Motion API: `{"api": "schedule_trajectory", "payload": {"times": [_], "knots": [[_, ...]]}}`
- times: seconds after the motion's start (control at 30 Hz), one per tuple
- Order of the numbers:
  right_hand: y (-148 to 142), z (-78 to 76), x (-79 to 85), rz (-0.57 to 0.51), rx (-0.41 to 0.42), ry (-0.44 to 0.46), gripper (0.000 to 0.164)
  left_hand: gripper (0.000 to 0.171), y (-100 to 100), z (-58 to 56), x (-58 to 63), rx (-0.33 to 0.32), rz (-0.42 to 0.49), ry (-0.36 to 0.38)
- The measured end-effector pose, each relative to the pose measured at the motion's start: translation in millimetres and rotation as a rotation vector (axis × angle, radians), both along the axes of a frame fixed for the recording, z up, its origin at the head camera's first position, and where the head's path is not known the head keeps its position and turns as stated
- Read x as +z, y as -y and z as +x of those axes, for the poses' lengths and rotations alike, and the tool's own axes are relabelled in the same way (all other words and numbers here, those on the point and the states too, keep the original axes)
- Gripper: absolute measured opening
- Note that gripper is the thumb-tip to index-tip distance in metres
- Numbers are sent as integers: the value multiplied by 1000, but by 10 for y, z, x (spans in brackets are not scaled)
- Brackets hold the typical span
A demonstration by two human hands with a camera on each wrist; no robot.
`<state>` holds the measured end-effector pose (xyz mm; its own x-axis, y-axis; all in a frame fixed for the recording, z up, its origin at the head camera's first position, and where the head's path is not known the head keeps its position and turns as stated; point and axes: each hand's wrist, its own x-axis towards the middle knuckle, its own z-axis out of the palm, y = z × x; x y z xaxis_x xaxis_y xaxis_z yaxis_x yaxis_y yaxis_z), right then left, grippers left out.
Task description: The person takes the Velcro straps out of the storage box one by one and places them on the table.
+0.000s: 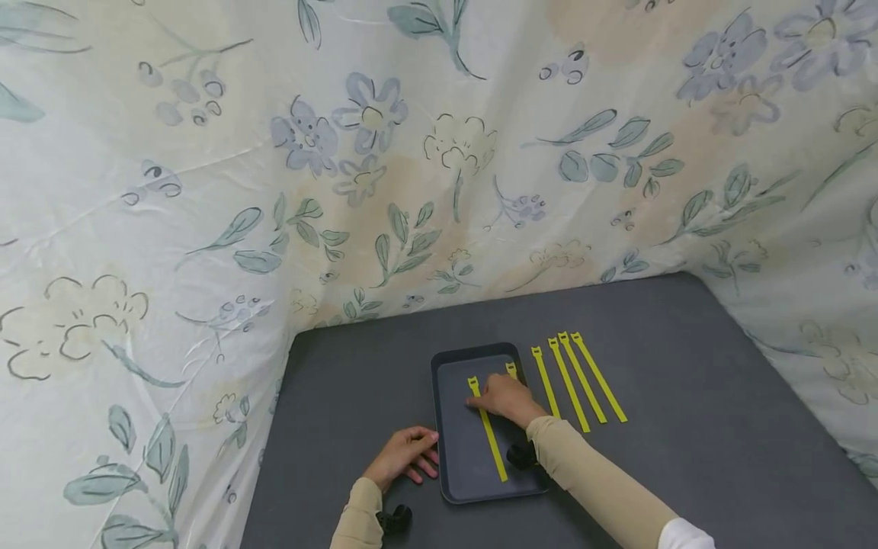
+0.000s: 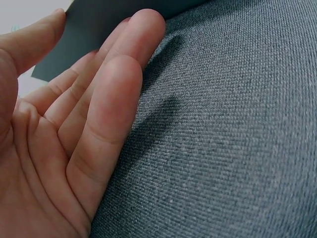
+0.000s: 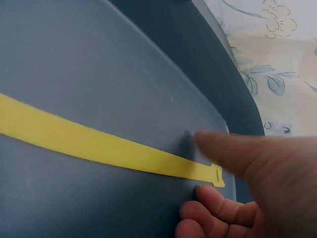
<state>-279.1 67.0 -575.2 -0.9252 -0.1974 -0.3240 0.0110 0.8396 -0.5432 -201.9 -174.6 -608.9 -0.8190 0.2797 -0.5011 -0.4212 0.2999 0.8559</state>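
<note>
A shallow dark grey tray (image 1: pixel 458 457) holds two yellow cable straps with slotted heads. One strap (image 1: pixel 492 442) lies lengthwise along the tray's middle; the other strap (image 1: pixel 511 369) is mostly covered by my right hand and forearm. My right hand (image 1: pixel 506 398) is over the tray, its fingertips by the upper part of the middle strap. In the right wrist view, thumb and fingers stand apart on either side of a strap's head (image 3: pixel 218 175). Beside the tray's left side, my left hand (image 1: pixel 405 455) has its thumb at the rim and its fingers loosely extended close over the table.
Several more yellow straps (image 1: pixel 600 379) lie side by side to the right of the tray. The dark grey cloth-covered table (image 1: pixel 357 389) runs back to a floral curtain (image 1: pixel 439 152). Each wrist carries a small black camera (image 1: pixel 395 520).
</note>
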Motion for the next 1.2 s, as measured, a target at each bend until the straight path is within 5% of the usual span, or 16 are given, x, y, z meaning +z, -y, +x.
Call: {"api": "schedule_trajectory", "payload": {"times": [0.53,0.87,0.97,1.1,1.2], "knots": [[135,60,-189,-85,-35,-95,53,50,161,-38,-17,-22,-7,-34],[145,-147,-50,-101,4,-106,51,54,154,-194,84,7,-27,-94],[73,-91,-45,-80,3,-142,52,52,73,-184,80,-11,-14,-101],[39,121,-90,-82,72,-120,53,51,63,-21,66,-50,-5,-22],[-30,143,-85,-115,107,-100,53,51,36,-25,34,-66,3,6]]}}
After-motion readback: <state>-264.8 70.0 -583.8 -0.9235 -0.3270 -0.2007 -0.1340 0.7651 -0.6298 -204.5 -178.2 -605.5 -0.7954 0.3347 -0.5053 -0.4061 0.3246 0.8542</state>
